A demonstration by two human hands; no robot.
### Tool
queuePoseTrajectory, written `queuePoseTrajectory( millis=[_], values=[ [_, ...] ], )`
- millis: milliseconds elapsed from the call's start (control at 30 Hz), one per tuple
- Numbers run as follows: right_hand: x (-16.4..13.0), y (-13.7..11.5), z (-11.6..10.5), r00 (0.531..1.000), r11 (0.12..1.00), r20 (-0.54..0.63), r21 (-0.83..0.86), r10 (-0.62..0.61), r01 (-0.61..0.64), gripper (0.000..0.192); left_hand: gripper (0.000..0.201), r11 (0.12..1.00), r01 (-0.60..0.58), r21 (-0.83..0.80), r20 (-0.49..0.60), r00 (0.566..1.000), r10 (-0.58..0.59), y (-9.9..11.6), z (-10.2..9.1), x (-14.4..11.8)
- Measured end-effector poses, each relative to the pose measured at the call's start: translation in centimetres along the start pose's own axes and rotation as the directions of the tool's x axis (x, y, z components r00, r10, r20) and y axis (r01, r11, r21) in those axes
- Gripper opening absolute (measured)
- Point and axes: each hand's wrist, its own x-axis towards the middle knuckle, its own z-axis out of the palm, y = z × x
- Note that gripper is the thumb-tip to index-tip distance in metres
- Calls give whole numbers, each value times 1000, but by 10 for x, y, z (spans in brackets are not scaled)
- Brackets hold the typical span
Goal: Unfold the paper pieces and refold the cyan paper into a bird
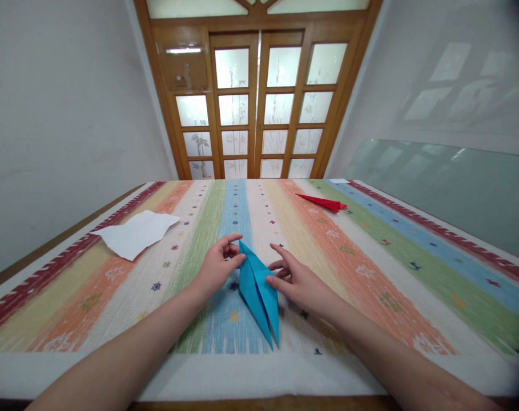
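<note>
Folding looks well along: the blue paper model (259, 291), already creased into a long, narrow shape with two sharp points toward the lower frame, lies at centre on the striped woven cloth surface (370, 268). The left hand (218, 268) pinches its upper tip in a narrow grip; the right hand (296, 279) presses flat on its right edge, fingers spread. A finished-looking red folded paper (323, 202) lies upper right, a flat white sheet (135, 233) at left.

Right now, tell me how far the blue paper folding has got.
Done: the blue paper is already folded into a long narrow shape with two points. In hand: the left hand pinches its top tip, the right hand presses its edge. Left: the white paper lies unfolded.
</note>
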Motion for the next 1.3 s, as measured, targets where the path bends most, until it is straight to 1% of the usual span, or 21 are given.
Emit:
queuePoseTrajectory(
  millis=[100, 233, 333, 467, 567, 600, 700, 767, 833, 900, 967, 1033, 1100, 1133, 1200, 1300],
  values=[
    [0, 1, 0, 1000, 997, 18, 79, 25, -26, 86, 53, 998, 19, -59, 2, 1000, -19, 1, 1, -1],
    [0, 0, -1, 997, 982, 52, 178, 58, -66, 95, 51, 998, 2, -65, 13, 1000, -1, 2, 3, -4],
    [0, -2, -1, 993, 949, 82, 300, 81, -102, 104, 49, 997, -24, -68, 12, 1000, 25, 3, 4, -5],
    [0, -5, 0, 994, 896, 77, 430, 83, -108, 112, 47, 996, -37, -84, 21, 999, 39, 4, 7, -8],
    [0, -9, 1, 993, 870, 84, 478, 88, -118, 112, 48, 997, -56, -59, 11, 998, 57, 4, 8, -9],
    [0, -10, 1, 992, 867, 87, 482, 94, -124, 111, 48, 997, -68, -31, -10, 998, 68, 3, 8, -9],
    [0, -14, 1, 989, 863, 80, 484, 125, -148, 104, 52, 995, -82, 62, -120, 989, 89, 1, 7, -9],
    [0, -15, 1, 989, 857, 58, 493, 140, -150, 98, 55, 997, -50, 60, -179, 982, 60, -1, 7, -8],
    [0, -14, 1, 990, 845, 33, 517, 140, -137, 94, 57, 1000, 0, 12, -182, 983, 2, -3, 7, -7],
    [1, -12, 0, 990, 831, 9, 543, 138, -121, 90, 61, 998, 40, -39, -125, 991, -44, -5, 8, -6],
    [1, -10, 0, 990, 825, -2, 553, 139, -114, 86, 63, 994, 68, -84, 1, 998, -68, -7, 10, -7],
    [0, -10, -1, 991, 823, -2, 557, 131, -108, 82, 58, 989, 103, -102, 159, 984, -86, -8, 13, -9],
    [-1, -11, 0, 992, 825, 6, 555, 125, -107, 76, 50, 988, 138, -70, 270, 956, -115, -9, 16, -13],
    [-1, -12, 0, 992, 829, 10, 549, 125, -110, 72, 46, 987, 154, -40, 303, 943, -135, -10, 17, -14],
    [-2, -12, 1, 992, 842, 22, 525, 127, -120, 60, 39, 984, 178, 11, 333, 927, -171, -11, 19, -16],
    [-1, -12, 2, 995, 875, 16, 475, 94, -90, 39, 37, 981, 192, 26, 327, 926, -189, -10, 19, -16]
  ],
)
